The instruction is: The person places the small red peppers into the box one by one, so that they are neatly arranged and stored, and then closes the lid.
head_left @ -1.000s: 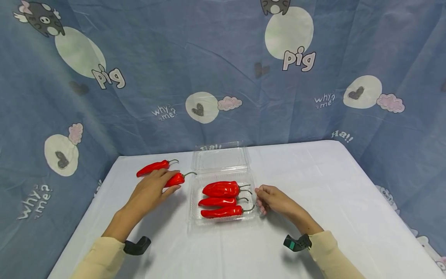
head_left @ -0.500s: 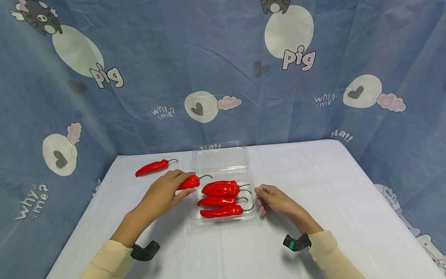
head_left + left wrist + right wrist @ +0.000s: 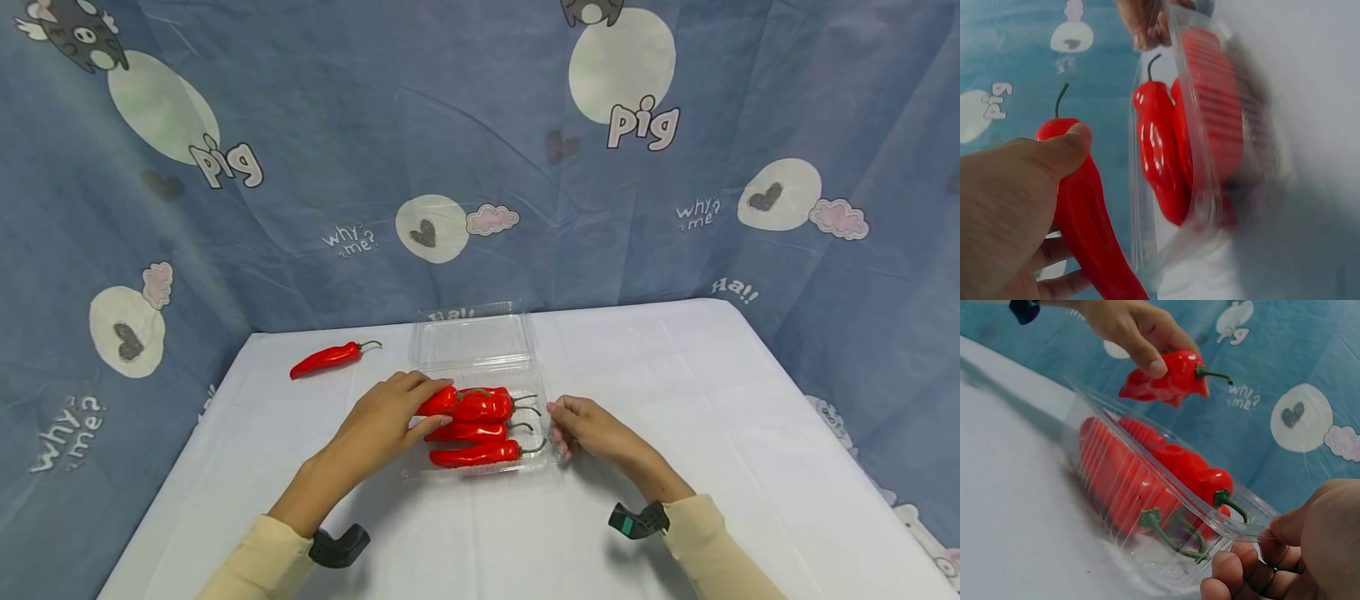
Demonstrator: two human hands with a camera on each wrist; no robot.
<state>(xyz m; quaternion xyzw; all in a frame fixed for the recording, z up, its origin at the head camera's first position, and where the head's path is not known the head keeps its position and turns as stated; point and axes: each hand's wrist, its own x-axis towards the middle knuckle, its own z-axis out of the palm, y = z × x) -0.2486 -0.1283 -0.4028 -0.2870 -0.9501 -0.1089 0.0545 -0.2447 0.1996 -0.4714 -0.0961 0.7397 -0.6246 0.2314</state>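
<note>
My left hand (image 3: 387, 421) pinches a red chili pepper (image 3: 1088, 206) between thumb and fingers, its green stem pointing right in the head view. That pepper hangs over the left part of a clear plastic clamshell box (image 3: 1166, 465), above its rim. Several red peppers (image 3: 480, 454) lie inside the box, stems to the right. At the box's right edge, my right hand (image 3: 588, 427) grips the rim between thumb and curled fingers, as the right wrist view (image 3: 1279, 550) shows closely.
One more red pepper (image 3: 326, 360) lies on the white tablecloth at the back left. The box's clear lid (image 3: 474, 342) is folded back towards the blue printed curtain (image 3: 480, 142). White tablecloth (image 3: 675, 375) stretches to the right of the box.
My left hand has carried its pepper rightward from the tablecloth beside the box to above the peppers in it. The right hand has stayed on the rim.
</note>
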